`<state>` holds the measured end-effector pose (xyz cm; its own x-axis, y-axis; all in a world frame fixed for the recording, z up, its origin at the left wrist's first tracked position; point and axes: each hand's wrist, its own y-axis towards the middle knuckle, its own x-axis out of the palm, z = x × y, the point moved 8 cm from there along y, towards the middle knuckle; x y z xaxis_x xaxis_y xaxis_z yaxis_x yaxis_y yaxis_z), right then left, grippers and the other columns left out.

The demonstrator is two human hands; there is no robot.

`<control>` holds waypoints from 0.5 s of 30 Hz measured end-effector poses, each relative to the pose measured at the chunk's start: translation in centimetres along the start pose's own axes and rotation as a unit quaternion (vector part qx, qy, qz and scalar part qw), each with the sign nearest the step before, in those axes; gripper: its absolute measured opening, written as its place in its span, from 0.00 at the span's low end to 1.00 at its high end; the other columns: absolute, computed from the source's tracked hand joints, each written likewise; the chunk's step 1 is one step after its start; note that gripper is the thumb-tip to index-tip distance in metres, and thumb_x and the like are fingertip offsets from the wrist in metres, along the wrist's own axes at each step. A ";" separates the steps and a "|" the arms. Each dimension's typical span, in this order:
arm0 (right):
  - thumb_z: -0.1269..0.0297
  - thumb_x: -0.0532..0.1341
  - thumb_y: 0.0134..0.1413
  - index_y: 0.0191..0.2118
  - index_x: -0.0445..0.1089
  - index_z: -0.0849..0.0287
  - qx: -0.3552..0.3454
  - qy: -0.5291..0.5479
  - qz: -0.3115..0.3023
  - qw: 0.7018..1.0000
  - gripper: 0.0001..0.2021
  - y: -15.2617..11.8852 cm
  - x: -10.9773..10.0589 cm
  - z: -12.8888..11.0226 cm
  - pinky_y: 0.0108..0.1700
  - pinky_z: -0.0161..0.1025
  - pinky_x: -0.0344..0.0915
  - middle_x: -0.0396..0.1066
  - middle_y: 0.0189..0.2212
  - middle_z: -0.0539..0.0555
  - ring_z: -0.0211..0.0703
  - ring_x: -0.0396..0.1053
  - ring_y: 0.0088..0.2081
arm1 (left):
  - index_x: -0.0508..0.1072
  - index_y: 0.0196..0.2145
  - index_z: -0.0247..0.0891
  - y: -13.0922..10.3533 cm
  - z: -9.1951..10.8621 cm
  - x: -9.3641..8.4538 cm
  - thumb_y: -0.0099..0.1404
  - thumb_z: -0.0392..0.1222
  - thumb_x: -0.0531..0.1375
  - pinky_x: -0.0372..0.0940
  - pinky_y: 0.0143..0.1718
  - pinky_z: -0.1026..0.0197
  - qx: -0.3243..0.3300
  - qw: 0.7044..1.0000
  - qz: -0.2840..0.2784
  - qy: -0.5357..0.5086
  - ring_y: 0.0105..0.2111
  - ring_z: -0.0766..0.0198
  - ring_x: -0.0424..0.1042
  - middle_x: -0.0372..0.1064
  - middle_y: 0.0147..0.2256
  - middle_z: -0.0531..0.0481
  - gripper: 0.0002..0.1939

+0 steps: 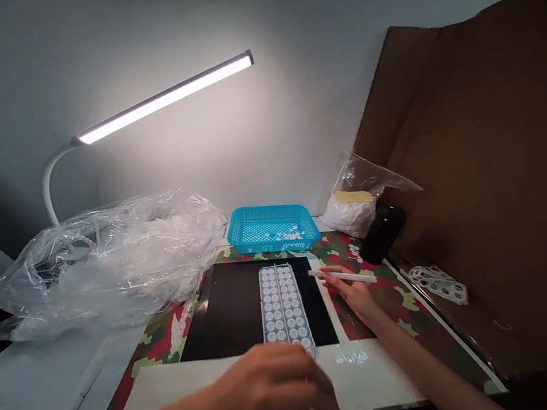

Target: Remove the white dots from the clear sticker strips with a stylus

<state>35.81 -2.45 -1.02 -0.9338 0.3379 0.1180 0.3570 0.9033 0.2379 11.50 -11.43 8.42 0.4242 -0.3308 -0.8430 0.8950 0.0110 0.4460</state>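
A long clear tray (284,302) of round white pieces in rows lies on a black mat (236,314). Across its near end reaches my left hand (278,379), knuckles up and slightly blurred; its fingertips are hidden, so what they hold cannot be made out. More white round pieces show just below that hand. To the right of the tray, my right hand (355,291) is closed on a thin white stick (343,276), held between thumb and fingers above the camouflage-patterned cloth.
Behind the mat stands a blue basket (274,246) with small white pieces. Clear plastic bags (122,262) heap at left under a lamp (167,98). At right are a filled bag (351,216), a black cylinder (384,235), white strips (438,283) and cardboard (492,173).
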 end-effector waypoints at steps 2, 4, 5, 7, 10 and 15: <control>0.59 0.65 0.51 0.39 0.77 0.54 -0.037 -0.052 -0.050 0.997 0.09 1.1 2.6 -1.0 0.42 0.39 0.71 0.76 0.38 0.52 0.42 0.74 0.38 | 0.70 0.40 0.37 1.8 -4.9 0.4 0.67 0.37 0.52 0.67 0.42 0.64 -0.021 0.998 -0.001 0.066 0.39 0.66 0.70 0.71 0.41 0.46 0.08; 0.60 0.65 0.52 0.38 0.77 0.53 -0.076 -0.094 -0.108 0.987 0.08 2.2 5.6 -1.8 0.49 0.42 0.68 0.75 0.40 0.53 0.45 0.72 0.44 | 0.71 0.41 0.35 2.6 -9.4 1.4 0.67 0.38 0.52 0.67 0.46 0.59 -0.043 0.986 0.010 0.161 0.44 0.61 0.70 0.71 0.43 0.44 0.10; 0.59 0.64 0.53 0.37 0.77 0.53 -0.094 -0.110 -0.132 0.981 0.07 2.7 7.0 -2.0 0.51 0.43 0.66 0.75 0.40 0.53 0.46 0.71 0.46 | 0.71 0.42 0.33 2.6 -11.3 2.1 0.66 0.37 0.52 0.66 0.48 0.55 -0.056 0.982 0.013 0.180 0.47 0.57 0.69 0.71 0.45 0.41 0.11; 0.59 0.63 0.54 0.35 0.77 0.53 -0.123 -0.135 -0.159 0.970 0.07 3.7 9.0 -1.9 0.52 0.44 0.65 0.75 0.41 0.53 0.47 0.70 0.47 | 0.71 0.44 0.30 2.1 -13.8 3.6 0.66 0.37 0.52 0.64 0.52 0.52 -0.075 0.974 0.018 0.212 0.50 0.52 0.68 0.70 0.47 0.38 0.13; 0.60 0.63 0.55 0.35 0.75 0.55 -0.140 -0.159 -0.144 0.966 0.06 5.1 10.1 -0.9 0.44 0.40 0.69 0.75 0.37 0.54 0.44 0.72 0.41 | 0.68 0.51 0.23 0.8 -15.6 4.7 0.66 0.43 0.52 0.61 0.54 0.45 -0.118 0.963 0.031 0.241 0.56 0.44 0.63 0.65 0.53 0.30 0.22; 0.64 0.63 0.55 0.35 0.75 0.56 -0.202 -0.250 -0.158 0.934 0.04 5.8 10.3 -0.3 0.38 0.37 0.70 0.75 0.32 0.53 0.42 0.73 0.35 | 0.62 0.57 0.20 -0.1 -16.7 5.0 0.66 0.49 0.49 0.61 0.56 0.50 -0.197 0.952 -0.041 0.233 0.59 0.44 0.59 0.58 0.58 0.28 0.30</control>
<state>28.23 6.21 1.88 -0.8534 0.2442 -0.4605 -0.0520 0.8391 0.5415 15.88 2.72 -0.85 0.2846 0.1071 -0.9527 0.8710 0.3862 0.3036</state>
